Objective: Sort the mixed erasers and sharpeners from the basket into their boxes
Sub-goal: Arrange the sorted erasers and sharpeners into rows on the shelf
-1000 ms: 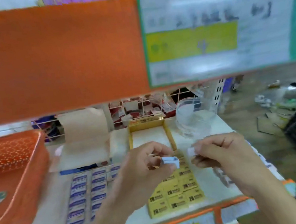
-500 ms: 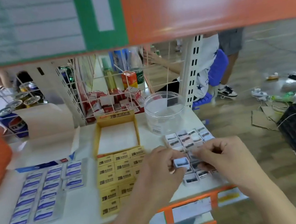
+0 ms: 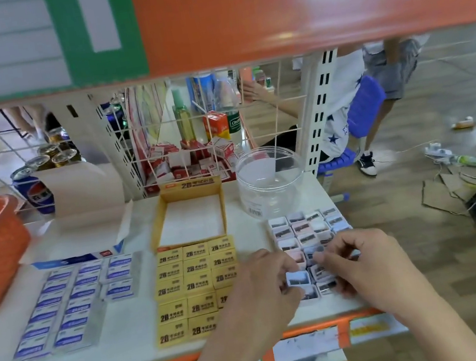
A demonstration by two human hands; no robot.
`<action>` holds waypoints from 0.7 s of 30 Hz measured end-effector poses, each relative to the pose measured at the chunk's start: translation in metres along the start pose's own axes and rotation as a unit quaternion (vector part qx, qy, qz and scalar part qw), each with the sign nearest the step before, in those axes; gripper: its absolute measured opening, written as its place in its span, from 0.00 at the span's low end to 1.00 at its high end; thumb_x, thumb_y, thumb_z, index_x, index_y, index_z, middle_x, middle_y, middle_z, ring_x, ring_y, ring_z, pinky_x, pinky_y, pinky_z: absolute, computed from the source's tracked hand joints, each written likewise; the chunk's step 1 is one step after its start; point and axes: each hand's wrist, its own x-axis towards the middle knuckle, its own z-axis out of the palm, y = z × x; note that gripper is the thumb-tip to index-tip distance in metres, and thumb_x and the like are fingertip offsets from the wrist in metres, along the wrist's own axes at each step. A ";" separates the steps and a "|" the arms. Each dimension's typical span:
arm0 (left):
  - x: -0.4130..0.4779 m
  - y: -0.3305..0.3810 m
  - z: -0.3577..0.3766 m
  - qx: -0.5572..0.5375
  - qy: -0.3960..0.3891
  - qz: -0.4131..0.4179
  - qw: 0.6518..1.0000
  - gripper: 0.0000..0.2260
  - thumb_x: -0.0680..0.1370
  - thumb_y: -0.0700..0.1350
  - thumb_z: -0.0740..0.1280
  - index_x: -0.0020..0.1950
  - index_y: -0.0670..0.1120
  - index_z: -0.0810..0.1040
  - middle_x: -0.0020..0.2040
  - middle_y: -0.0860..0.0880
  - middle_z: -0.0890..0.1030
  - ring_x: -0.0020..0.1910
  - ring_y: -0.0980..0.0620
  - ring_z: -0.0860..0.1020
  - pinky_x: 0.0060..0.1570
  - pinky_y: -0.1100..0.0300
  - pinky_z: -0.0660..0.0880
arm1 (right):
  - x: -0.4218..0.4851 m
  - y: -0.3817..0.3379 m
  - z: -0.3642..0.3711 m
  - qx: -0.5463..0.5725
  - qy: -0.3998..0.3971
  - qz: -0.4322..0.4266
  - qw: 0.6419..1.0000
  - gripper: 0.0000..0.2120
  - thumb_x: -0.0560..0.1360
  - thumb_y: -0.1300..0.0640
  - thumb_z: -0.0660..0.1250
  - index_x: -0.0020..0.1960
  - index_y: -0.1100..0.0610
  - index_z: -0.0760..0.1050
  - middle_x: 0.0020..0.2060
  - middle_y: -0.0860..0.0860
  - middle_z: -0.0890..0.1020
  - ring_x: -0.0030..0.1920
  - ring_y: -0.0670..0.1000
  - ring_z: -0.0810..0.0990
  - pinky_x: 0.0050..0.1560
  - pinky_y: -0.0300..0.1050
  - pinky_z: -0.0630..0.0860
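Left hand [image 3: 264, 289] pinches one small boxed sharpener [image 3: 297, 278] at the near edge of the sharpener rows [image 3: 302, 229] on the shelf [image 3: 127, 360]. Right hand [image 3: 367, 266] curls its fingers onto those rows; I cannot tell whether it grips one. Yellow erasers [image 3: 198, 282] read "2B", as does their open box [image 3: 189, 186]. Print on the blue-white erasers [image 3: 72, 298] is blurred.
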 end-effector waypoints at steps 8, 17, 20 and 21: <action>0.002 0.004 0.001 -0.007 0.035 -0.025 0.999 0.12 0.74 0.50 0.71 0.43 0.58 0.67 0.45 0.60 0.71 0.43 0.61 0.73 0.41 0.68 0.69 | -0.003 -0.001 -0.001 -0.097 -0.011 0.009 0.995 0.08 0.67 0.54 0.75 0.36 0.50 0.76 0.29 0.48 0.80 0.26 0.45 0.77 0.27 0.37 0.72; 0.003 0.006 0.001 -0.007 0.023 -0.025 0.999 0.12 0.74 0.49 0.71 0.42 0.58 0.67 0.47 0.59 0.71 0.45 0.59 0.75 0.48 0.64 0.75 | -0.004 -0.003 -0.005 -0.188 -0.050 0.000 0.981 0.09 0.66 0.54 0.73 0.40 0.48 0.73 0.39 0.45 0.78 0.32 0.45 0.74 0.30 0.35 0.70; 0.003 0.005 0.001 0.001 0.019 -0.016 1.000 0.13 0.74 0.49 0.72 0.40 0.58 0.67 0.46 0.60 0.70 0.44 0.60 0.75 0.47 0.65 0.74 | -0.004 -0.001 -0.003 -0.192 -0.046 -0.005 0.980 0.09 0.68 0.53 0.73 0.40 0.48 0.73 0.38 0.44 0.78 0.33 0.44 0.74 0.29 0.33 0.68; 0.004 0.005 0.001 0.006 0.018 -0.012 1.000 0.13 0.74 0.49 0.71 0.40 0.58 0.67 0.46 0.60 0.70 0.44 0.60 0.75 0.46 0.66 0.74 | -0.004 -0.001 -0.003 -0.194 -0.043 -0.010 0.980 0.09 0.68 0.54 0.73 0.40 0.48 0.73 0.38 0.44 0.78 0.33 0.43 0.74 0.28 0.33 0.67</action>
